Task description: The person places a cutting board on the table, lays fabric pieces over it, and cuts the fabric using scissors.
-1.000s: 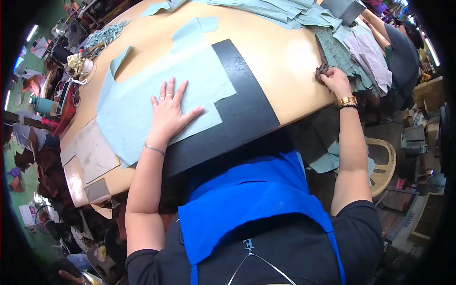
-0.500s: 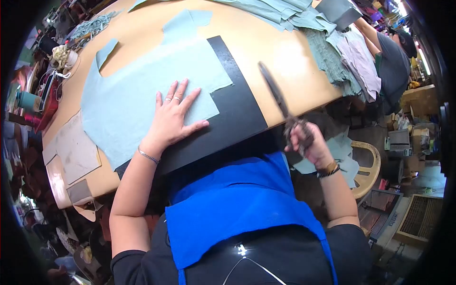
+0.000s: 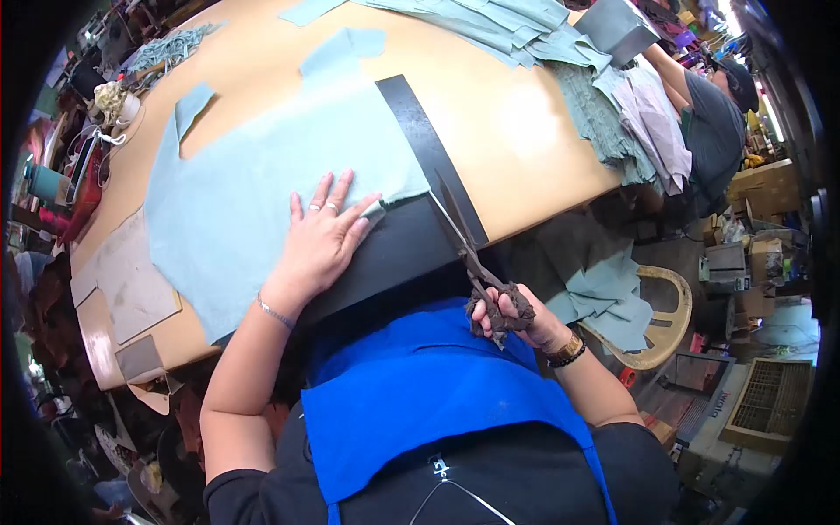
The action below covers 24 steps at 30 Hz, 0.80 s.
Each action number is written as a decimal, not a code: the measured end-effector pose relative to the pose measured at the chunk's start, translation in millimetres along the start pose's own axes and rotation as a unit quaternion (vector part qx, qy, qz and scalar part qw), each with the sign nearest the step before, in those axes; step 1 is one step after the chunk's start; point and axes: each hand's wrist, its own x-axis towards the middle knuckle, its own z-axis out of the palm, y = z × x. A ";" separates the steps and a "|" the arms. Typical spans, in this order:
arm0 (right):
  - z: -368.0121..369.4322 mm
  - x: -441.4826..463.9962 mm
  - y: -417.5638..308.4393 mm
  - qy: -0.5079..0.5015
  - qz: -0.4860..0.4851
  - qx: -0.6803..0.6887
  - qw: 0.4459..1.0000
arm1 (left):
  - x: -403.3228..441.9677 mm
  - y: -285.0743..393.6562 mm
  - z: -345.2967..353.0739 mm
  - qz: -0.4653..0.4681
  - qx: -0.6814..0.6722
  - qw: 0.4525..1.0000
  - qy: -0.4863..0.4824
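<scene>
A large light blue-green sheet [image 3: 262, 149] lies over a black board [image 3: 407, 245] at the front of the tan table. My left hand [image 3: 322, 236] rests on the sheet's lower right part, fingers stretched out and spread slightly, holding nothing. In my right hand [image 3: 516, 317] is a pair of scissors [image 3: 468, 254] with dark wrapped handles. My fingers are wrapped round those handles. The blades are parted and point up and left, their tips over the black board by the sheet's right corner.
Blue-green pieces [image 3: 490, 22] lie along the table's [image 3: 499, 114] far edge. Grey-beige pieces [image 3: 136, 280] are at the left. A grey box [image 3: 615, 33] stands at the far right near another person [image 3: 713, 122]. A yellow chair [image 3: 669, 306] with fabric is right of the table.
My right hand has brought the scissors from the table's right edge to the sheet's right corner, and the blades have opened. My left hand stays on the sheet, whose lower right edge has shifted.
</scene>
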 end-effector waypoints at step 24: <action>7.5 -5.7 -0.5 0.021 0.013 -0.079 0.997 | -31.8 25.1 11.1 0.009 0.020 1.000 0.014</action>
